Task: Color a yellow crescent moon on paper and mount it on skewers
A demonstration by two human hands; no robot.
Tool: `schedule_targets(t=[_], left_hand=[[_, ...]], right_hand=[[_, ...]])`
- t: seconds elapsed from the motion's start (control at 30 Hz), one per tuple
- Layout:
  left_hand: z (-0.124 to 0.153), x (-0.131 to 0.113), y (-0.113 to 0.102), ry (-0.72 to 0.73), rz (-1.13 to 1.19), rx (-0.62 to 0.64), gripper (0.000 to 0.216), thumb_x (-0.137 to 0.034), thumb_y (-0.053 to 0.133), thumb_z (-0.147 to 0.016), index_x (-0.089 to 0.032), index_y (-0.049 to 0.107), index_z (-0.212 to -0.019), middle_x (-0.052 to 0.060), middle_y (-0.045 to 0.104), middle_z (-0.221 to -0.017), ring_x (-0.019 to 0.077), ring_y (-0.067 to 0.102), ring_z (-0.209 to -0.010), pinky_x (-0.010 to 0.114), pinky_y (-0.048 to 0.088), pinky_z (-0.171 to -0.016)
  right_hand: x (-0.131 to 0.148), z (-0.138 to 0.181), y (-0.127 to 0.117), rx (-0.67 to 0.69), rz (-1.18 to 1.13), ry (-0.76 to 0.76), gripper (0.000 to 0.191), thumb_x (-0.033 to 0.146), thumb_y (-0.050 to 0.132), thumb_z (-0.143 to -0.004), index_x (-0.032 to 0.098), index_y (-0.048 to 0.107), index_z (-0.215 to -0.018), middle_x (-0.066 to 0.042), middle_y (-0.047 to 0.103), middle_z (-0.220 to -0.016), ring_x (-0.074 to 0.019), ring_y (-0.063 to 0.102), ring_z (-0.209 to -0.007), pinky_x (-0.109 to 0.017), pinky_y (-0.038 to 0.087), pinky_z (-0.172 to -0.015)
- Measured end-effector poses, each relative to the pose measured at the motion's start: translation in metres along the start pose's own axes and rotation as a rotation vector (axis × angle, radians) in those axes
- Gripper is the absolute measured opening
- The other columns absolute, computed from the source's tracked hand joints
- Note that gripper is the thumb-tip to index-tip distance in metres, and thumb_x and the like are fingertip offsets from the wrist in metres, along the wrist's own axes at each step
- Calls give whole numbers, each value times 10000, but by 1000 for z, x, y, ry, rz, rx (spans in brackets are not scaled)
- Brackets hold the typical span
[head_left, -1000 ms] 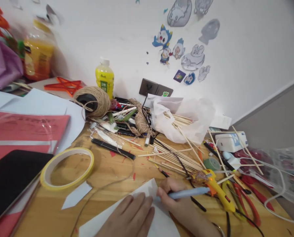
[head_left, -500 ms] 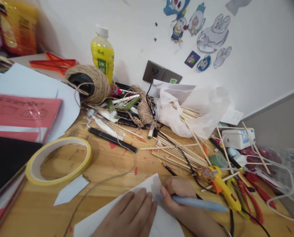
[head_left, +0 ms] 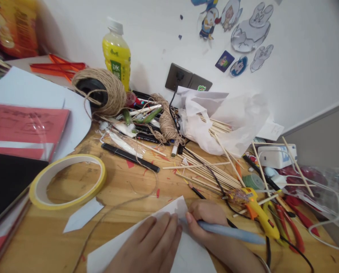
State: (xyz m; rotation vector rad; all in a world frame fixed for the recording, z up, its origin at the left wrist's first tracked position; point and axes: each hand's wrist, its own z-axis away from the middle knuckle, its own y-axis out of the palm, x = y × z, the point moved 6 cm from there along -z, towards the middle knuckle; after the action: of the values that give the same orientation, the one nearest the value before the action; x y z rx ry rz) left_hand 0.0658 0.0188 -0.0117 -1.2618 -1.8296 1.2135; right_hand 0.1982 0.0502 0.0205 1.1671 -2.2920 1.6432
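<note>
A white sheet of paper (head_left: pixel 190 248) lies on the wooden table at the near edge of the view. My left hand (head_left: pixel 149 242) rests flat on it, fingers stretched out side by side. My right hand (head_left: pixel 207 223) is closed around a light blue pen (head_left: pixel 234 232), whose tip points to the paper just beside my left fingertips. Whether the tip touches is hard to make out. Left of the hands lies a small cut piece of white paper (head_left: pixel 83 215), close to a roll of yellow tape (head_left: pixel 103 178).
A yellow glue gun (head_left: pixel 260 216) and red-handled pliers (head_left: pixel 293 231) lie to the right. Thin wooden sticks (head_left: pixel 212 174) spread behind my hands. Twine (head_left: pixel 112 89), a yellow drink bottle (head_left: pixel 116 53) and a white plastic bag (head_left: pixel 229 132) stand along the wall.
The view has tilted slightly downward. My left hand stays flat on the paper and my right hand keeps the pen in nearly the same place.
</note>
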Motion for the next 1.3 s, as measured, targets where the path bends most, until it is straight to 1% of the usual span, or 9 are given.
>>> schedule_targets(t=[0.13, 0.33, 0.43, 0.53, 0.63, 0.77, 0.97, 1.13, 1.3], left_hand=[[0, 0, -1, 3, 29, -16, 525, -162, 480, -791, -60, 492, -1306, 140, 619, -1278, 272, 579, -1133, 359, 422, -900], [3, 0, 4, -16, 99, 24, 555, -177, 502, -804, -67, 449, -1345, 144, 590, -1314, 276, 560, -1172, 356, 421, -930], [5, 0, 6, -26, 108, 41, 572, -170, 482, -807, -91, 425, -1370, 130, 575, -1334, 266, 547, -1193, 350, 424, -933], [5, 1, 6, -28, 118, 41, 571, -199, 474, -819, -95, 415, -1377, 128, 575, -1334, 266, 547, -1190, 353, 427, -928], [2, 0, 4, -10, 82, 16, 549, -207, 491, -816, -62, 449, -1344, 147, 590, -1313, 278, 556, -1170, 363, 419, -919], [-1, -3, 1, 26, -3, -22, 490, -169, 485, -791, -61, 528, -1268, 134, 644, -1242, 269, 600, -1090, 366, 420, -875], [0, 1, 2, 6, 34, 4, 505, -182, 472, -807, -81, 493, -1301, 124, 625, -1274, 260, 573, -1130, 356, 405, -893], [-3, -1, -4, 38, -88, -70, 435, -151, 477, -793, -87, 574, -1212, 104, 676, -1191, 250, 592, -1065, 364, 385, -869], [-2, 0, -7, -90, -55, -22, 336, -273, 433, -924, -165, 576, -1209, 23, 668, -1215, 191, 541, -1123, 345, 339, -929]], right_hand=[[0, -1, -1, -14, -43, 11, 353, 132, 466, -866, 250, 354, -552, 43, 482, -468, -119, 472, -422, -260, 377, -424], [0, -1, 0, 3, -130, 14, 371, 160, 465, -889, 253, 328, -557, 61, 457, -471, -114, 450, -438, -256, 374, -442], [-1, 0, -1, -25, -141, 20, 361, 157, 466, -887, 248, 320, -570, 60, 477, -487, -107, 475, -444, -243, 395, -456], [-2, 0, -1, -47, -134, 14, 352, 139, 476, -870, 247, 307, -581, 66, 460, -485, -107, 458, -430, -245, 369, -438], [-3, 2, 0, -41, -131, 9, 352, 130, 480, -863, 246, 302, -581, 67, 447, -485, -108, 448, -429, -250, 360, -440], [-8, 4, 3, -15, -116, 45, 363, 131, 491, -859, 240, 314, -561, 62, 454, -488, -106, 464, -436, -247, 371, -447], [-6, 4, 2, 0, -134, 41, 377, 138, 479, -861, 235, 300, -544, 58, 456, -471, -99, 462, -425, -234, 373, -445], [-8, 6, 2, -5, -69, 50, 377, 150, 480, -869, 230, 355, -523, 49, 467, -482, -109, 455, -434, -251, 356, -437], [-7, 5, 1, -33, -44, 53, 371, 141, 472, -872, 228, 374, -524, 53, 457, -473, -106, 451, -417, -239, 349, -416]])
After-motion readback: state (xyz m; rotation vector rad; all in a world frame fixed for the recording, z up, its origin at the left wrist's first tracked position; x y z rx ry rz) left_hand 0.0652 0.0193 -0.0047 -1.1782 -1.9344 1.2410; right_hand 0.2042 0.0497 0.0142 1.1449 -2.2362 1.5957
